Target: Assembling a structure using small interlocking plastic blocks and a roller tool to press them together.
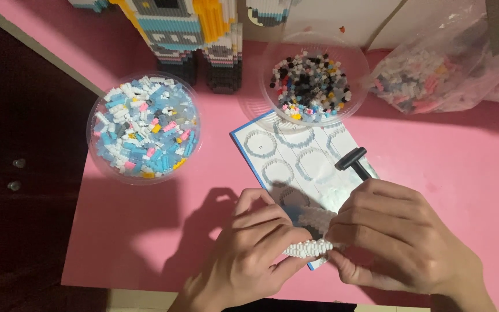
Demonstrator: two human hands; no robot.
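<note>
My left hand (255, 245) and my right hand (397, 234) meet at the table's near edge, both pinching a small white block assembly (307, 248) made of tiny bricks. It is held just above the lower end of an instruction sheet (295, 156) with ring-shaped diagrams and a blue border. A small black hammer-like tool (353, 162) lies on the sheet just beyond my right hand's knuckles. Much of the assembly is hidden by my fingers.
On the pink table (163, 231) a clear round bowl (144, 127) holds several blue, white and pink bricks. A second bowl (313, 78) holds dark and mixed bricks. A plastic bag of bricks (434, 69) lies at the right. A tall built block figure (197, 34) stands behind.
</note>
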